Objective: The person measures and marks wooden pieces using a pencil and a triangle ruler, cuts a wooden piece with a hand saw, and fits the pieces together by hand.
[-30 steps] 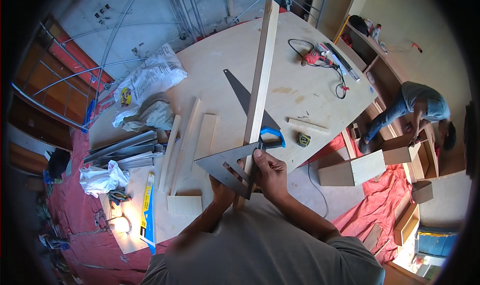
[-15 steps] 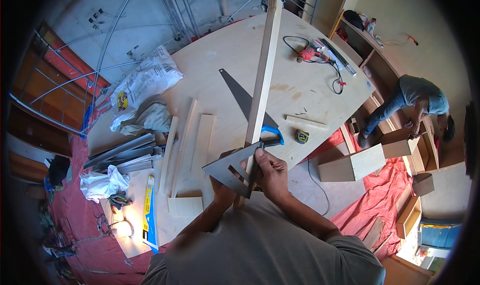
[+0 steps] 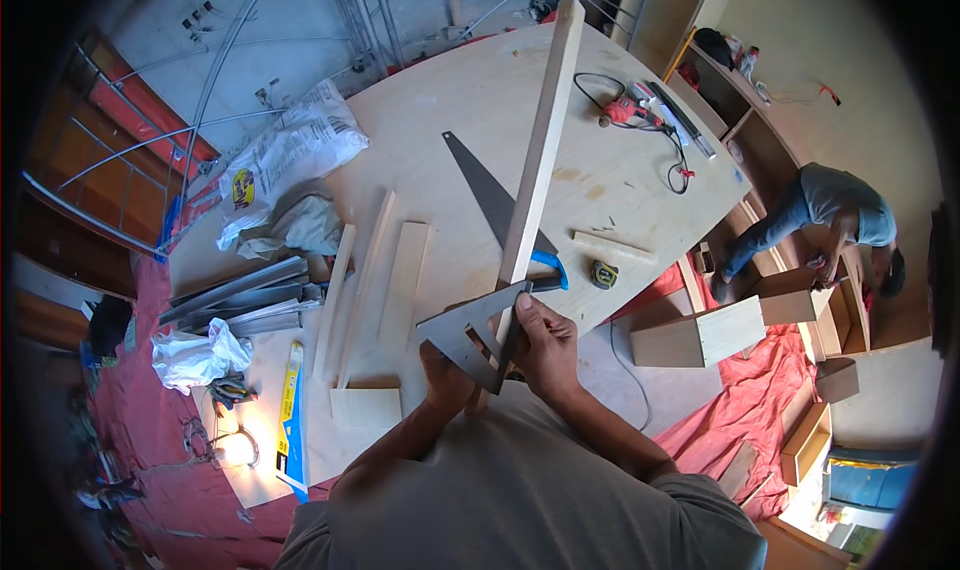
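Apparently, the right hand (image 3: pixel 548 352) has its fingers closed on the metal square (image 3: pixel 458 322), set across the near end of the wooden bar (image 3: pixel 545 135); the left hand's (image 3: pixel 446 380) grip is hidden. No cut shows, and the saw (image 3: pixel 482 184) lies unheld on the surface (image 3: pixel 410 110) beyond.

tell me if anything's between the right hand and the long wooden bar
Yes, apparently: the metal square lies across the lower part of the long wooden bar, its edge held by the right hand. Whether hidden fingers also touch the bar can't be seen.
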`<state>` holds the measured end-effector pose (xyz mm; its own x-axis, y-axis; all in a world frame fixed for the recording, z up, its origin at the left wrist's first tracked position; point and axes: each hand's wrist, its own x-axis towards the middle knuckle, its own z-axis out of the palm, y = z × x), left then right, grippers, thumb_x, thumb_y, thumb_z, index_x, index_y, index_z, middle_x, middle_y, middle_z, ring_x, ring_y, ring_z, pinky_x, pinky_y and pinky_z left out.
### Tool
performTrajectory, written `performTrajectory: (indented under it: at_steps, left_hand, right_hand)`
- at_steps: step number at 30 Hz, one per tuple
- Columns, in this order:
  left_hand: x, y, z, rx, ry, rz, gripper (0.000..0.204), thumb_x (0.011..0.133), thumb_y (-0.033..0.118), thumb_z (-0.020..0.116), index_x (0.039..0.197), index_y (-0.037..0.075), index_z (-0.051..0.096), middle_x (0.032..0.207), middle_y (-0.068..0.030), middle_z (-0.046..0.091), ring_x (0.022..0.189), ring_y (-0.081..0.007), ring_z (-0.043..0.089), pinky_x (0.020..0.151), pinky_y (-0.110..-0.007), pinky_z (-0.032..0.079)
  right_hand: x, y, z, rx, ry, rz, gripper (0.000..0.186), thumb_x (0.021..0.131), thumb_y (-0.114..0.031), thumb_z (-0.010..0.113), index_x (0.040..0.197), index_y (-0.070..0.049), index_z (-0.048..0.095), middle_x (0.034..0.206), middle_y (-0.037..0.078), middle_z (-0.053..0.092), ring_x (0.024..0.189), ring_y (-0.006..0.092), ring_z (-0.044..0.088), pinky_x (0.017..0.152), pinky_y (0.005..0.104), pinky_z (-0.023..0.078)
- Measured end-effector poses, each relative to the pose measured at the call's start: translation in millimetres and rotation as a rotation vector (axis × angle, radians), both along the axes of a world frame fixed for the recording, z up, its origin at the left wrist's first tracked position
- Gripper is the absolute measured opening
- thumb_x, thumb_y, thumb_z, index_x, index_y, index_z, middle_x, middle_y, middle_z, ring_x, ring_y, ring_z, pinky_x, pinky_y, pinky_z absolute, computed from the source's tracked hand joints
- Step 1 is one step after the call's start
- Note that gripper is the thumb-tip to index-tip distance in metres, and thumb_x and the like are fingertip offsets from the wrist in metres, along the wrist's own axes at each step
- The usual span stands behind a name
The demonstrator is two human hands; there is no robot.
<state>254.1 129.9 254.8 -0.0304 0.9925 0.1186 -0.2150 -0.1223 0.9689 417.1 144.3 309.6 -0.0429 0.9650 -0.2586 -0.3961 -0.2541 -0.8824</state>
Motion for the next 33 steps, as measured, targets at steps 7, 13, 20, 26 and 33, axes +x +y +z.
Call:
performTrajectory:
  at_steps: [7, 13, 20, 26, 33]
  left_hand:
    - [-16.4, -6.4, 30.9, -0.110, -0.360, -0.181, 0.051, 0.092, 0.004, 0.068, 0.142, -0.005, 0.057, 0.138, -0.0140, 0.065, 0.123, -0.0233, 0.065, 0.102, -0.040, 0.053]
    - [-16.3, -18.7, 54.5, -0.077, 0.146, -0.189, 0.067, 0.089, 0.012, 0.077, 0.148, -0.007, 0.051, 0.142, -0.0171, 0.062, 0.130, -0.0240, 0.061, 0.108, -0.037, 0.050]
    - [-4.3, -16.8, 59.5, -0.309, 0.411, -0.163, 0.060, 0.092, 0.017, 0.083, 0.142, -0.007, 0.059, 0.113, -0.0140, 0.077, 0.102, -0.0203, 0.075, 0.088, -0.036, 0.060]
    - [-7.2, -17.3, 33.5, -0.034, 0.415, 0.008, 0.051, 0.092, 0.006, 0.080, 0.136, -0.008, 0.059, 0.115, -0.0135, 0.074, 0.101, -0.0182, 0.071, 0.081, -0.034, 0.058]
    - [-14.2, -12.4, 26.1, -0.017, 0.451, -0.026, 0.044, 0.092, 0.004, 0.079, 0.130, -0.006, 0.059, 0.101, -0.0063, 0.068, 0.088, -0.0153, 0.067, 0.073, -0.032, 0.056]
  right_hand:
    - [-10.3, 0.0, 25.3, -0.013, 0.063, -0.113, 0.043, 0.112, -0.037, 0.059, 0.101, 0.000, 0.077, 0.084, 0.005, 0.074, 0.069, 0.0076, 0.062, 0.059, 0.0231, 0.046]
    - [-9.1, -5.4, 13.6, 0.009, -0.031, -0.082, 0.039, 0.112, -0.035, 0.060, 0.106, 0.000, 0.077, 0.092, 0.005, 0.076, 0.077, 0.0076, 0.065, 0.066, 0.0232, 0.051]
    - [-21.3, -4.6, 27.4, 0.072, 0.035, -0.117, 0.036, 0.111, -0.034, 0.062, 0.113, -0.002, 0.078, 0.086, -0.002, 0.073, 0.067, 0.0007, 0.052, 0.057, 0.0208, 0.038]
    - [-17.6, -3.2, 17.9, 0.037, -0.040, -0.062, 0.037, 0.112, -0.036, 0.061, 0.103, -0.003, 0.077, 0.072, -0.002, 0.064, 0.058, 0.0025, 0.047, 0.050, 0.0226, 0.032]
    - [5.1, 11.2, -3.8, 0.281, -0.259, 0.016, 0.038, 0.113, -0.035, 0.057, 0.102, -0.004, 0.077, 0.063, -0.008, 0.049, 0.055, 0.0014, 0.039, 0.050, 0.0237, 0.027]
